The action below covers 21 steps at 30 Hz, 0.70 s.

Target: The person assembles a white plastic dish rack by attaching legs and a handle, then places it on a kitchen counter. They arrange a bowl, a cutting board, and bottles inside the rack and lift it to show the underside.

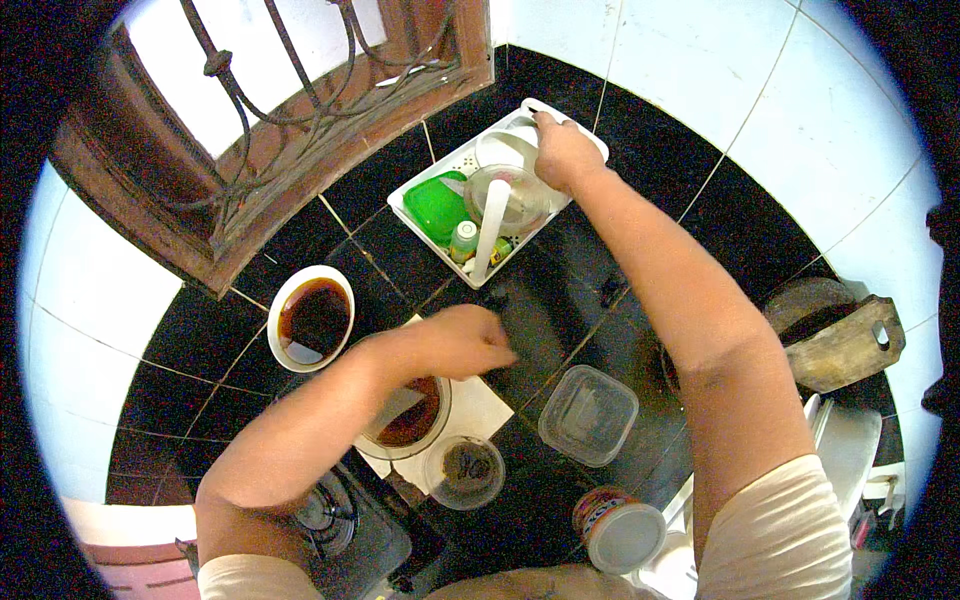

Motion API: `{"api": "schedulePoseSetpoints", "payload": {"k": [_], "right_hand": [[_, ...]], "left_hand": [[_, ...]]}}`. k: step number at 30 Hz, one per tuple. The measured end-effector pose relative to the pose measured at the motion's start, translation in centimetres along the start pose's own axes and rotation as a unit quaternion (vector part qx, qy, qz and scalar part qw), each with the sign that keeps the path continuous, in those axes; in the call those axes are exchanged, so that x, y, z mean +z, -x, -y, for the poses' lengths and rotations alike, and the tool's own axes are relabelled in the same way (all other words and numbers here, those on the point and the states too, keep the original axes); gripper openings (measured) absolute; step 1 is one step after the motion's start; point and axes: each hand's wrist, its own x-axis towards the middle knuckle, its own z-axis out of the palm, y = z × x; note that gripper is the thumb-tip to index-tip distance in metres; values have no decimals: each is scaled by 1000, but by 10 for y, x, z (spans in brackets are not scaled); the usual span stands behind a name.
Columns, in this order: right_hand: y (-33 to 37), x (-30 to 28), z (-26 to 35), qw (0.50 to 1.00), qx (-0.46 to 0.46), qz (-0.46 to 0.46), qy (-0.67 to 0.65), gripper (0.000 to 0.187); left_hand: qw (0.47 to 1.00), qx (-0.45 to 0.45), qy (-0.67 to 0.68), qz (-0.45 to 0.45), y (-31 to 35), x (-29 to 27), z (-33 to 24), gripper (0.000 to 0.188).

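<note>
Right hand (563, 150) closed on white basket (420, 205) rim, upper centre; left hand (462, 342) grip unclear, blurred. Bowl of brown liquid (312, 318) likely knocked, spilled by left forearm.

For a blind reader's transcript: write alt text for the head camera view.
Seen from above, a person's right hand reaches into a white basket of containers on a black tiled counter, while the left hand hovers over a glass bowl of brown liquid. Nearby stand a white bowl of dark sauce, a clear square container and a lidded jar.
</note>
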Motion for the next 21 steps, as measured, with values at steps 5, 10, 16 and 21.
{"api": "schedulePoseSetpoints", "payload": {"k": [5,10,16,21], "right_hand": [[16,2,-1,997,14,-75,10,42],[18,-16,-7,978,-35,-207,7,46],[-9,-92,-31,942,-64,-328,-27,51],[15,-152,-73,952,61,98,-284,62]], "left_hand": [[957,-197,109,-181,16,-34,24,29],[882,-121,-28,-454,-6,-44,41,29],[817,-11,-16,-576,-38,-97,45,30],[878,-31,-5,-477,-74,-130,45,53]]}}
